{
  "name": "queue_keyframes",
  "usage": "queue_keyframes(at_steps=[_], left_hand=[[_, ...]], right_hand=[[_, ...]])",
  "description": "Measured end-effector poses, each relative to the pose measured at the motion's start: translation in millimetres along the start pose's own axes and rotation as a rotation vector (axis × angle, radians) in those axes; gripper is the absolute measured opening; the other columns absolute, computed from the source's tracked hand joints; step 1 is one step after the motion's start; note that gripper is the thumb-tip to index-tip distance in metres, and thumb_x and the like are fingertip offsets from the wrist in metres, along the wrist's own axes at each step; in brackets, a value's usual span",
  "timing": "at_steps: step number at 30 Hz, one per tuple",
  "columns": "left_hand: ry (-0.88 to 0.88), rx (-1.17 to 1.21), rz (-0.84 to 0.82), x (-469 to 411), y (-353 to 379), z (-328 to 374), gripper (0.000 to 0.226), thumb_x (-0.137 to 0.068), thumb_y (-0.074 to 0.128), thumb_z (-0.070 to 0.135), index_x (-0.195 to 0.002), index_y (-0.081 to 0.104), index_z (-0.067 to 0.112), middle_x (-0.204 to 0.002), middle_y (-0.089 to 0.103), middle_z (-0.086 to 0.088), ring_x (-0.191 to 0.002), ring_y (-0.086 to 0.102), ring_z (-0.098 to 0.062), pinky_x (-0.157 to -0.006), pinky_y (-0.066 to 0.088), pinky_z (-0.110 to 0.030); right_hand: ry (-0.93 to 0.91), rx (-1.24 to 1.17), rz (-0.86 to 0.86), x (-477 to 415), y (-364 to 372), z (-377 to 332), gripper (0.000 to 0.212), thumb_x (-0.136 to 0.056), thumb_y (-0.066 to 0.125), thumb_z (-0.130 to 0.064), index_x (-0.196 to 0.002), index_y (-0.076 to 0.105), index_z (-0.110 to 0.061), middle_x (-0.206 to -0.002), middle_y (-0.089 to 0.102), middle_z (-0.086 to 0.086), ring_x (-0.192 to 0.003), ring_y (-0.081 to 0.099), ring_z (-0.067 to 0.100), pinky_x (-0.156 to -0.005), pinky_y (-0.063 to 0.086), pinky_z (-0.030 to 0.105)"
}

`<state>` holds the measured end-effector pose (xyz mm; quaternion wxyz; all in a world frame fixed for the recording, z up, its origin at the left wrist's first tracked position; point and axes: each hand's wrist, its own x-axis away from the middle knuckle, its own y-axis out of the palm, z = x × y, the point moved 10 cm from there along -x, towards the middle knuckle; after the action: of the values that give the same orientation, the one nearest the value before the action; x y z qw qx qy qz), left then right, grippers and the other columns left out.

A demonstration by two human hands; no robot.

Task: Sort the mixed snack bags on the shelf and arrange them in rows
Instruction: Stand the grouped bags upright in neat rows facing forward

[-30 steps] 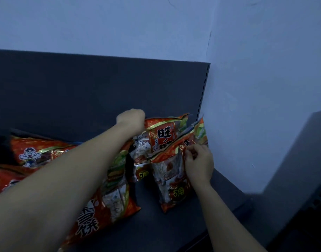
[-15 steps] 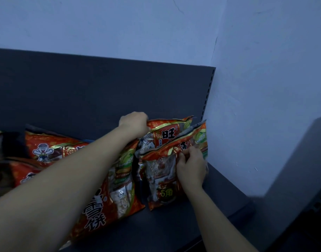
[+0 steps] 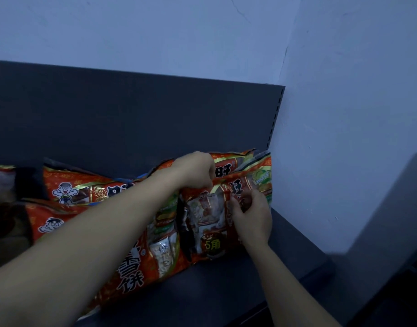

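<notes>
Dim, bluish light covers everything. The wall point(image 3: 179, 38) toward 12 o'clock is brightest; heavy shadow swallows the 9 o'clock edge. Small glints show on the snack bags point(image 3: 162, 246). Detail is soft.

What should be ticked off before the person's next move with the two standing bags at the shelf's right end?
1. Left hand grips the top of the rear red foil snack bag: ok.
2. Right hand pinches the front red foil snack bag with the round 5角 badge: ok.
3. Both bags standing at the right end of the dark grey metal shelf: ok.
4. Bare shelf surface in front of them: ok.
5. Large red snack bag under the left forearm lined up in a row: not ok, it lies slanted.
6. Kind of the dim bags at far left: cannot tell.
</notes>
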<state>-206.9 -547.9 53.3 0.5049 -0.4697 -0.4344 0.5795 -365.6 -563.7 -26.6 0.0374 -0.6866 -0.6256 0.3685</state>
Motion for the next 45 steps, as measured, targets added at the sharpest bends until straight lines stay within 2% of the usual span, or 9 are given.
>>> queue_keyframes(at_steps=[5,9,17,22,27,31,37,40,45], left_hand=[[-0.024,-0.031,0.123,1,-14,-1,0.019,-0.084,0.068,0.019,-0.070,0.058,0.026,-0.072,0.056,0.011,-0.070,0.056,-0.014,-0.052,0.039,-0.026],[-0.053,0.014,0.148,3,-10,-9,0.021,-0.088,0.067,0.028,-0.073,0.055,0.022,-0.069,0.052,0.008,-0.059,0.045,-0.010,-0.049,0.033,-0.026],[-0.076,0.039,0.012,3,-1,-22,0.026,-0.084,0.071,0.040,-0.092,0.060,0.018,-0.087,0.060,0.003,-0.078,0.057,-0.018,-0.067,0.051,-0.035],[-0.118,-0.026,0.052,4,-1,-28,0.023,-0.081,0.075,0.029,-0.080,0.057,0.015,-0.078,0.056,0.000,-0.071,0.052,-0.019,-0.058,0.040,-0.030],[-0.141,0.354,0.207,11,-25,-43,0.034,-0.075,0.074,0.054,-0.080,0.065,0.021,-0.082,0.066,0.006,-0.074,0.061,-0.011,-0.067,0.051,-0.033],[-0.159,0.042,0.305,0,-42,-46,0.030,-0.094,0.057,0.039,-0.115,0.064,0.020,-0.110,0.058,-0.002,-0.107,0.056,-0.023,-0.090,0.047,-0.041],[-0.306,-0.095,0.232,-13,-27,-69,0.014,-0.090,0.059,0.019,-0.090,0.072,0.014,-0.077,0.068,-0.001,-0.075,0.064,-0.022,-0.063,0.051,-0.032],[-0.351,0.053,0.248,-11,-25,-77,0.016,-0.088,0.057,0.010,-0.089,0.074,0.010,-0.086,0.070,-0.005,-0.075,0.065,-0.023,-0.064,0.058,-0.036],[-0.261,0.343,0.133,2,-31,-74,0.016,-0.092,0.062,0.029,-0.095,0.073,0.017,-0.087,0.068,0.003,-0.086,0.063,-0.017,-0.072,0.049,-0.032]], right_hand=[[0.215,0.139,-0.157,11,5,45,0.103,-0.057,0.076,-0.071,-0.134,0.037,-0.014,-0.130,0.042,0.009,-0.125,0.040,0.026,-0.088,0.046,0.042],[0.261,0.090,-0.298,17,20,51,0.133,-0.049,0.083,-0.067,-0.151,0.013,-0.017,-0.144,0.024,0.013,-0.136,0.027,0.034,-0.105,0.039,0.050],[0.239,0.204,-0.385,14,26,53,0.131,-0.050,0.082,-0.069,-0.150,0.014,-0.018,-0.144,0.025,0.015,-0.136,0.027,0.035,-0.106,0.037,0.050],[0.257,0.211,-0.366,16,30,50,0.132,-0.052,0.082,-0.067,-0.151,0.012,-0.017,-0.143,0.024,0.014,-0.136,0.026,0.034,-0.104,0.040,0.049],[0.267,0.217,-0.378,15,31,49,0.132,-0.055,0.082,-0.066,-0.153,0.008,-0.016,-0.145,0.022,0.014,-0.137,0.025,0.034,-0.104,0.039,0.048],[0.273,0.213,-0.386,15,31,48,0.129,-0.055,0.083,-0.064,-0.151,0.010,-0.017,-0.144,0.023,0.014,-0.136,0.027,0.034,-0.103,0.040,0.049],[0.274,0.261,-0.393,15,30,49,0.130,-0.054,0.080,-0.070,-0.151,0.009,-0.021,-0.143,0.024,0.013,-0.134,0.031,0.033,-0.099,0.043,0.047],[0.288,0.285,-0.390,16,32,49,0.129,-0.055,0.077,-0.072,-0.151,0.010,-0.020,-0.142,0.026,0.014,-0.132,0.033,0.033,-0.097,0.045,0.047],[0.322,0.284,-0.394,18,35,47,0.128,-0.057,0.077,-0.071,-0.151,0.007,-0.018,-0.146,0.023,0.016,-0.134,0.032,0.035,-0.102,0.041,0.049]])
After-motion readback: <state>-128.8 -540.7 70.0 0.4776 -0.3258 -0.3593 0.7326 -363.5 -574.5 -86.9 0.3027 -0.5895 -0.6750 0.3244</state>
